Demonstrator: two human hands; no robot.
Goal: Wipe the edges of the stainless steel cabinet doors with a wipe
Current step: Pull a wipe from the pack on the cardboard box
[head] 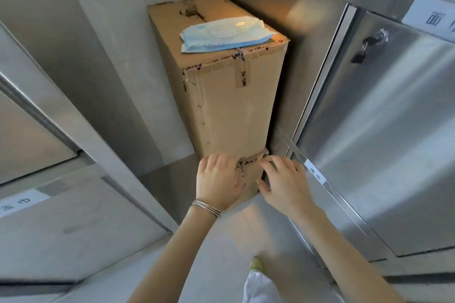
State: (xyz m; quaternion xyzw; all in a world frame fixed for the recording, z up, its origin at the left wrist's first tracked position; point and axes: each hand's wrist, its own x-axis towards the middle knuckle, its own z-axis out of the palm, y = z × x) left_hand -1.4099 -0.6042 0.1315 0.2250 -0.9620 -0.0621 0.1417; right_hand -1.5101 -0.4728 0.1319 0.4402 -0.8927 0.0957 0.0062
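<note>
Wipe pack [226, 33] atop carton [229, 106], print unreadable

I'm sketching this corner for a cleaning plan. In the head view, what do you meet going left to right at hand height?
Left cabinet label → left hand → right hand → small door label → right cabinet door.

Soft daylight; glare on cabinet door [384, 130]; wide-angle bending at edges; slight blur.

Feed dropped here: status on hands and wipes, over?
Left hand, right hand both touching cardboard box, low down. Wipe pack on box top, not held. Box stands beside cabinet door.
</note>
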